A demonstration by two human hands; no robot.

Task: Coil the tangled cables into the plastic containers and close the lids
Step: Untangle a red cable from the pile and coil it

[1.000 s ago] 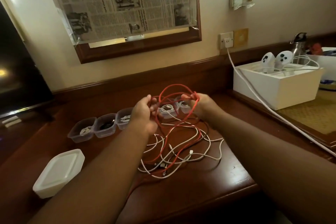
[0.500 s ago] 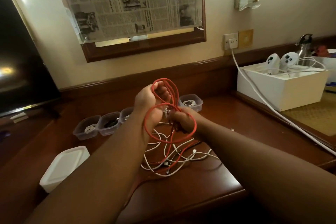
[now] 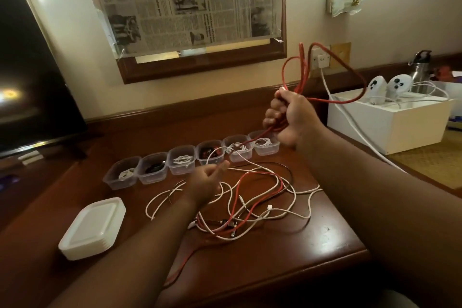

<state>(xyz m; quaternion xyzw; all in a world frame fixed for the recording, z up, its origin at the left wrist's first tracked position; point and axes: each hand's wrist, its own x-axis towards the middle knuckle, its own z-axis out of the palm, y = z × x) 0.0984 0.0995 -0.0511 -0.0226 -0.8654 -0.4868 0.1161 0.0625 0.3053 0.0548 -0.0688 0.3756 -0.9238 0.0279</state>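
My right hand (image 3: 287,117) grips loops of a red cable (image 3: 303,72), lifted high above the desk at right of centre; the cable's tail runs down into the tangle. My left hand (image 3: 206,182) hovers low over the tangle of white, red and black cables (image 3: 250,200), fingers loosely extended, holding nothing. A row of several clear plastic containers (image 3: 180,164) stands behind the tangle, each with a coiled cable inside and no lid on. A stack of white lids (image 3: 93,227) lies at the front left of the desk.
A dark TV screen (image 3: 30,70) stands at the left. A white box (image 3: 390,122) with two white controllers sits on the right, with a white power cord (image 3: 350,122) running from the wall socket. A metal bottle (image 3: 421,67) stands behind the box.
My right hand has taken the red loops and raised them up to the right. My left hand has let go of the red cable and dropped toward the tangle. The camera view shifted.
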